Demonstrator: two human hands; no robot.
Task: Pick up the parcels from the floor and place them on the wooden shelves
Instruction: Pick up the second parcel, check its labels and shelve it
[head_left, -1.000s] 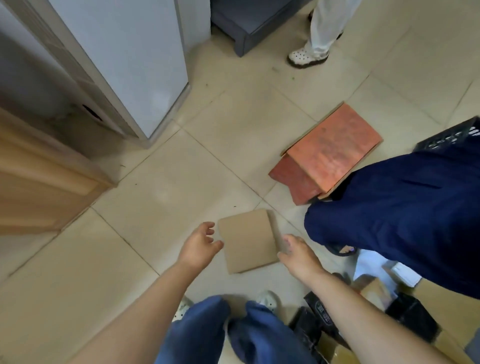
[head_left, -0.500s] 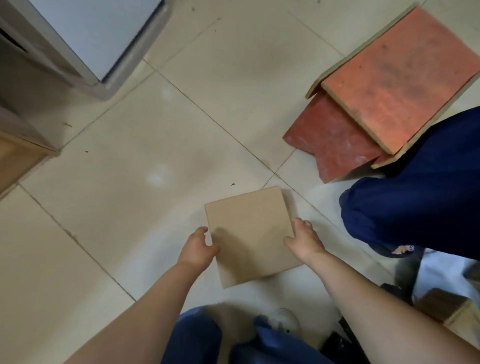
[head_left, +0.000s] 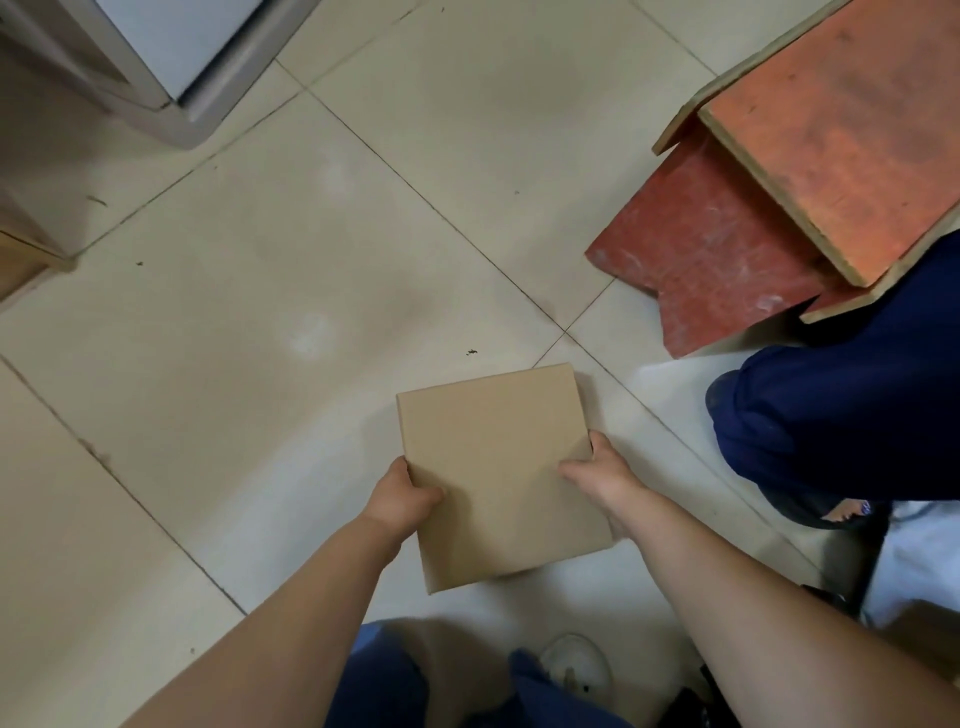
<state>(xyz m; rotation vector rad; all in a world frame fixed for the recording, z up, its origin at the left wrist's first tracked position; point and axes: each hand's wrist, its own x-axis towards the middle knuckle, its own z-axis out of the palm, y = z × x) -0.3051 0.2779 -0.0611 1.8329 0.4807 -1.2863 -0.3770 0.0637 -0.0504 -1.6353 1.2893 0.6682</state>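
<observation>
A flat brown cardboard parcel (head_left: 493, 467) is low over the pale tiled floor (head_left: 249, 322), right in front of my knees. My left hand (head_left: 402, 501) grips its left edge, thumb on top. My right hand (head_left: 602, 470) clamps the right edge, fingers curled under. The parcel's near end looks tilted up off the tiles. A corner of the wooden shelf unit (head_left: 18, 265) shows at the far left edge.
A red wooden stool (head_left: 769, 171) stands at the upper right. Another person's dark blue trouser leg (head_left: 831, 421) is close on the right. A white cabinet base (head_left: 171, 67) stands at the upper left. My own shoe (head_left: 576, 665) and more parcels lie at the bottom right.
My hands went from reaching with fingers apart to closing on both sides of the parcel. The camera dropped closer to the floor, and the parcel's near end has lifted slightly.
</observation>
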